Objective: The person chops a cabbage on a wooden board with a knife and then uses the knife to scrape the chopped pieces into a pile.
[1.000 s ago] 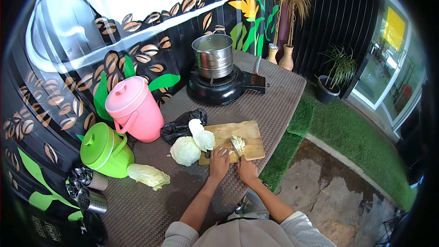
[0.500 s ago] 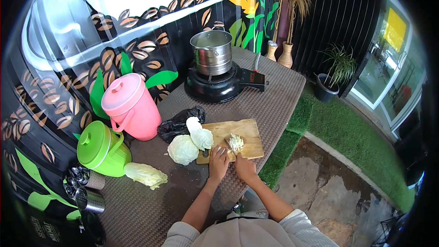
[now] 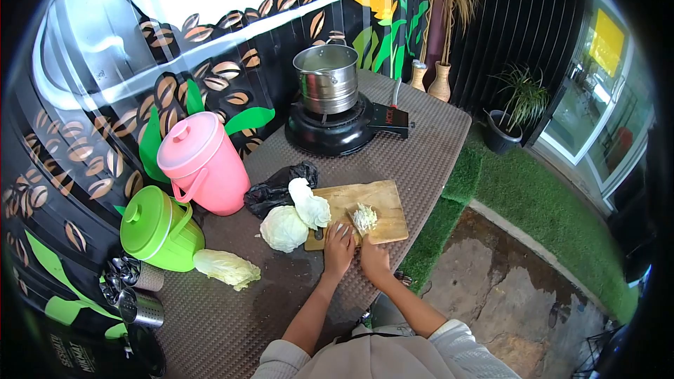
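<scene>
A wooden cutting board point(image 3: 393, 200) lies on the table with a small heap of shredded cabbage point(image 3: 365, 218) on it. My left hand point(image 3: 339, 247) rests at the board's near edge, fingers bent and pressed down on a pale piece that is mostly hidden. Just right of it, my right hand point(image 3: 374, 260) is closed round the handle of a knife, whose blade is barely visible beside the shreds. A cabbage head point(image 3: 283, 229) sits at the board's left, with a loose cabbage leaf point(image 3: 309, 203) against it and partly over the board.
Behind the board, a metal pot point(image 3: 326, 81) stands on a black stove point(image 3: 326, 133). At left are a pink jug point(image 3: 210, 168), a green jug point(image 3: 158, 228), a leafy cabbage point(image 3: 226, 269) and a metal utensil holder point(image 3: 142, 307). A black plastic bag point(image 3: 270, 191) lies behind the cabbage head.
The view has shifted very slightly. My right hand has moved a little closer to my left hand; both remain at the board's near edge.
</scene>
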The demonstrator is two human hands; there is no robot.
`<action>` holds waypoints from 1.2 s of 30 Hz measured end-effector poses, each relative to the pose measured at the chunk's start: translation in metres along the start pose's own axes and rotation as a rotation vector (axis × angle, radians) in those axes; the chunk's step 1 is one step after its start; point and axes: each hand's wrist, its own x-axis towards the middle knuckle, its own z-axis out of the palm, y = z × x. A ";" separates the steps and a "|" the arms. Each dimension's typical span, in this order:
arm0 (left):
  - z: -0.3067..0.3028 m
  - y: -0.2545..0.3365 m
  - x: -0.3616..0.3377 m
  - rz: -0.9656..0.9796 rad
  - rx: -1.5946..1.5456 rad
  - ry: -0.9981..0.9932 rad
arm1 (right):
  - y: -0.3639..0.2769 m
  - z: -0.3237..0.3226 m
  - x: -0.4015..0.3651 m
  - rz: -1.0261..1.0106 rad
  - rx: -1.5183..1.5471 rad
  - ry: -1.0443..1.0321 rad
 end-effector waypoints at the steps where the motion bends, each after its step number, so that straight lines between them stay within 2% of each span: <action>1: 0.000 0.000 0.002 0.001 -0.002 0.001 | 0.003 0.004 0.006 0.001 -0.002 0.002; 3: -0.001 0.000 0.000 -0.018 -0.022 0.000 | 0.006 0.011 0.017 -0.041 0.038 -0.001; 4: -0.001 0.000 -0.004 -0.018 -0.021 -0.007 | 0.000 -0.010 0.015 -0.060 0.064 -0.061; 7: -0.001 -0.002 0.000 0.023 0.017 0.002 | -0.005 -0.025 0.003 -0.062 0.040 -0.027; 11: 0.002 -0.003 -0.001 -0.021 0.001 -0.012 | -0.005 0.001 0.003 0.016 0.104 -0.027; 16: 0.001 -0.004 -0.001 0.034 0.005 -0.005 | -0.007 -0.015 0.010 -0.030 0.068 -0.034; 18: 0.003 -0.002 -0.002 -0.036 -0.003 -0.022 | -0.009 -0.012 0.003 -0.019 0.045 -0.023; 21: 0.003 -0.003 -0.001 0.006 0.008 -0.007 | -0.008 -0.002 0.006 0.019 0.074 -0.011; 27: 0.001 -0.002 -0.001 0.010 0.028 -0.013 | -0.011 -0.013 0.006 -0.044 0.091 -0.011; 30: 0.003 -0.005 -0.002 0.033 0.037 -0.004 | -0.011 0.006 0.006 0.039 0.094 -0.028; 34: -0.001 -0.002 -0.002 0.026 0.026 -0.021 | -0.006 -0.004 0.024 -0.074 0.088 -0.030; 36: -0.002 -0.002 -0.001 0.046 0.035 -0.016 | -0.009 -0.005 0.013 -0.040 0.084 -0.015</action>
